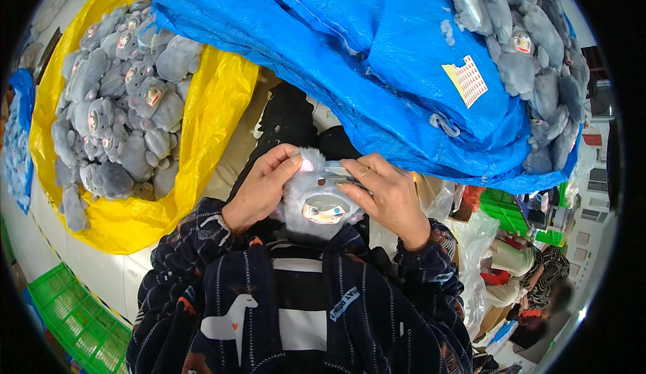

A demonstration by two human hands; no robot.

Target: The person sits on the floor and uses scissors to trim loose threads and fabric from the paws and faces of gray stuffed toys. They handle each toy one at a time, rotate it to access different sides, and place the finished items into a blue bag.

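Over at the far left, a green crate (pixel 81 320) sat low down, with a yellow sack (pixel 219 98) above it stuffed full of grey toys (pixel 155 98). Next along, the left hand (pixel 266 179) had its thumb and fingers pinched together on the upper left of a grey plush (pixel 297 202), right by the ear. That plush was up in front of the person's chest, its face showing. Just beside it, the right hand (pixel 390 192) had thumb and fingers closed on a slim greyish piece (pixel 341 174) at the plush's upper right; couldn't tell what it was, tbh. Imo that spot called for a firm left pinch and small, gentle moves on the right, keeping the piece off the face and not yanking the fur. Further right, a big blue sack (pixel 404 98) spread out, with another grey heap (pixel 542 38) at its end.
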